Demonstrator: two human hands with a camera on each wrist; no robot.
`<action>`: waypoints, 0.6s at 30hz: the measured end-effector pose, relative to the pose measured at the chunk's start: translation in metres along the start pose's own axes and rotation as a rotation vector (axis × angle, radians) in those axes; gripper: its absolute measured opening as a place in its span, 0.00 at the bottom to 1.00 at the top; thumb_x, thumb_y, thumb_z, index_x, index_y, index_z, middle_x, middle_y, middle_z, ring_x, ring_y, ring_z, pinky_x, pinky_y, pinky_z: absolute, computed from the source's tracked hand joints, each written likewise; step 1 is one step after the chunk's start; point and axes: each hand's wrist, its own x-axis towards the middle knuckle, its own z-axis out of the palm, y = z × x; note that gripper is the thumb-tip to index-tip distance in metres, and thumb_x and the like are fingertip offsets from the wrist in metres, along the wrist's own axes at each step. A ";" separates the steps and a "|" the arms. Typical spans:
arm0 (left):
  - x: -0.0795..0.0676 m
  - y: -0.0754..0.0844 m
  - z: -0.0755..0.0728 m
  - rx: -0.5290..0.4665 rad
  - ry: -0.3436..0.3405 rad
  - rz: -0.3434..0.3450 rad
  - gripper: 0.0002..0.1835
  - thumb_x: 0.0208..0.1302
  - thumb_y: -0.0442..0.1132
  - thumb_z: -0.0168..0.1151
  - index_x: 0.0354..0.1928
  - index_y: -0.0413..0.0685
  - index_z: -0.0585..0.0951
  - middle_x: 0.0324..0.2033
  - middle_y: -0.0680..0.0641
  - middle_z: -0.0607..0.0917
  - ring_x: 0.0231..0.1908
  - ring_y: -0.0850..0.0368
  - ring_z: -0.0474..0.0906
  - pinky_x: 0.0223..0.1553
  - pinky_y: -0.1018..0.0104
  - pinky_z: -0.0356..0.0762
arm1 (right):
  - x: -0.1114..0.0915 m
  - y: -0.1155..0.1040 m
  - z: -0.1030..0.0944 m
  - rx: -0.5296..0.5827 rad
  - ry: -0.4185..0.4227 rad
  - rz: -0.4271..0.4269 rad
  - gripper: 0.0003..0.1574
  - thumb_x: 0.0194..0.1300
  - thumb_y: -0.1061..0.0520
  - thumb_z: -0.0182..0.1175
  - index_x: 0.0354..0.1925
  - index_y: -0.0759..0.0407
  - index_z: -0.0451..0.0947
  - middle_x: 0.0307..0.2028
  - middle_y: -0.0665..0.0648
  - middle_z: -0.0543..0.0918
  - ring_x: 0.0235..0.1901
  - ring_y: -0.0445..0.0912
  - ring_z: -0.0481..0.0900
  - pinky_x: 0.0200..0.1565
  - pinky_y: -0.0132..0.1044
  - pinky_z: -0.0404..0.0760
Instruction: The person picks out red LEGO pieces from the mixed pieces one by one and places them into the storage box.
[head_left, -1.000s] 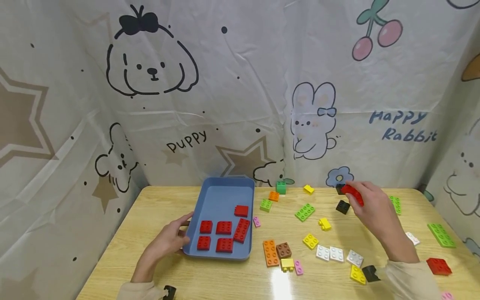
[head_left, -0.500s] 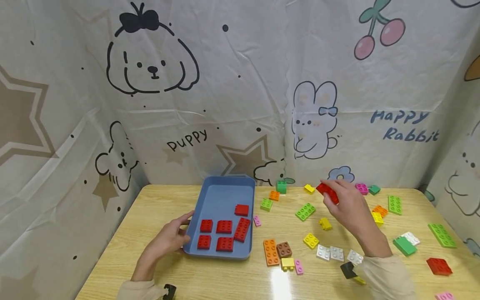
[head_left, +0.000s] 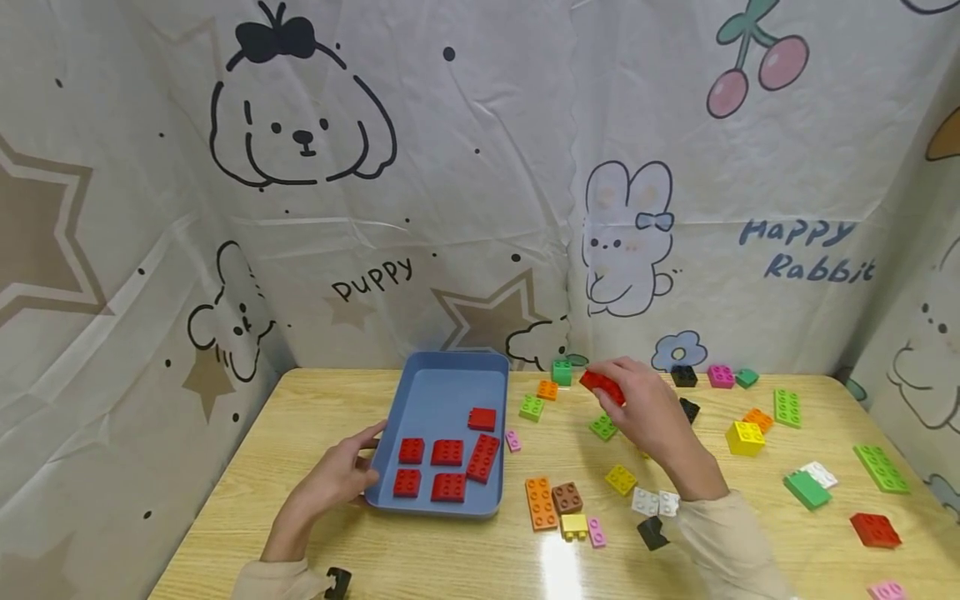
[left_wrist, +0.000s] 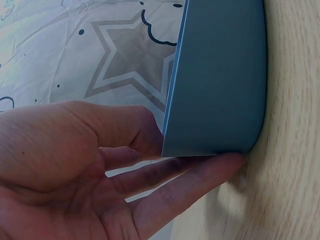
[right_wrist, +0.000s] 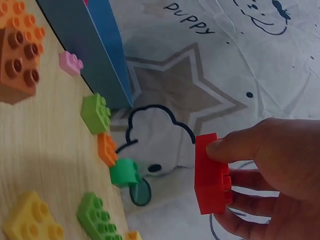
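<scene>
My right hand (head_left: 648,408) pinches a red toy building brick (head_left: 600,385) above the back of the table. In the right wrist view the thumb lies on one face of the red brick (right_wrist: 207,175), with fingers on its studded side. Against the left wall of a blue tray (head_left: 450,510), my left hand (head_left: 337,475) rests its fingers. The left wrist view has these fingers (left_wrist: 190,187) fairly straight along the tray's outside (left_wrist: 220,80). Several red bricks, such as this red brick (head_left: 448,487), lie in the tray's near half and right side.
Mixed bricks are spread right of the tray: an orange brick (head_left: 541,504), a brown brick (head_left: 567,497), a white brick (head_left: 645,501), a yellow brick (head_left: 745,438) and others. Another red brick (head_left: 876,530) lies far right. A printed curtain (head_left: 480,208) stands behind the table.
My right hand has moved left with the red brick, from the back right toward the tray, uncovering black, yellow and green bricks behind it. My left hand and the tray have stayed put.
</scene>
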 end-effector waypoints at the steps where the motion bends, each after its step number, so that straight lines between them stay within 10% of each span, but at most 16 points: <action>1: 0.000 0.000 0.000 0.000 0.001 -0.002 0.42 0.57 0.16 0.56 0.77 0.34 0.61 0.62 0.25 0.74 0.46 0.40 0.81 0.26 0.52 0.86 | 0.001 -0.002 0.003 0.001 -0.007 -0.010 0.20 0.62 0.64 0.70 0.54 0.61 0.85 0.48 0.60 0.85 0.45 0.56 0.82 0.45 0.53 0.85; 18: 0.000 -0.001 -0.001 0.006 0.008 -0.012 0.42 0.57 0.17 0.57 0.77 0.35 0.62 0.63 0.26 0.74 0.44 0.43 0.80 0.26 0.53 0.86 | 0.016 -0.035 0.039 -0.012 -0.076 -0.138 0.17 0.59 0.62 0.74 0.47 0.57 0.86 0.43 0.57 0.87 0.41 0.52 0.84 0.43 0.48 0.85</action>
